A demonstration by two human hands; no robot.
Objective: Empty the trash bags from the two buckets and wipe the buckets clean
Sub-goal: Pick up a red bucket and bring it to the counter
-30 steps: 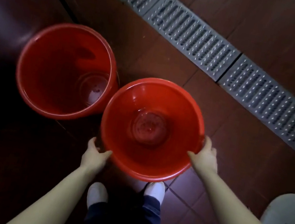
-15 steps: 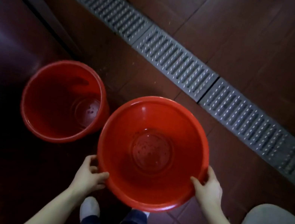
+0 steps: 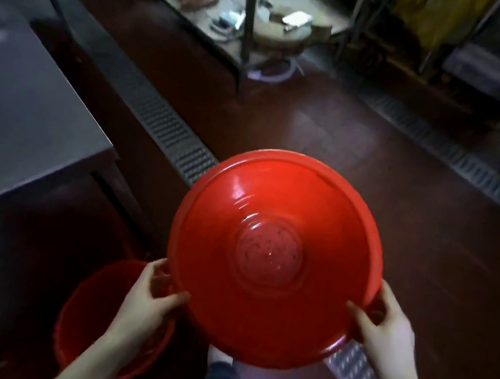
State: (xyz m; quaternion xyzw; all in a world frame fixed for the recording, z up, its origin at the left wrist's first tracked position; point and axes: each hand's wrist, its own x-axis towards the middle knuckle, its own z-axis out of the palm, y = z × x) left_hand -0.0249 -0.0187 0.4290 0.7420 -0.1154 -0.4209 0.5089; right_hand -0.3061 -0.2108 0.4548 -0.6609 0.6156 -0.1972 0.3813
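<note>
I hold a red bucket (image 3: 273, 257) lifted off the floor, its empty inside facing me with small specks on its bottom. My left hand (image 3: 152, 302) grips its rim on the left, thumb over the edge. My right hand (image 3: 384, 330) grips the rim on the right. The second red bucket (image 3: 77, 326) stands on the floor at the lower left, partly hidden behind my left forearm. No trash bag shows in either bucket.
A steel table (image 3: 21, 115) stands at the left. A metal floor drain grate (image 3: 166, 127) runs diagonally across the dark red tiles. A cluttered low shelf (image 3: 240, 10) and metal racks stand at the back. My leg and shoe (image 3: 219, 374) are below the bucket.
I have lifted the bucket up from the floor with both hands, and my view has swung upward to the room. The other bucket now lies low at the left.
</note>
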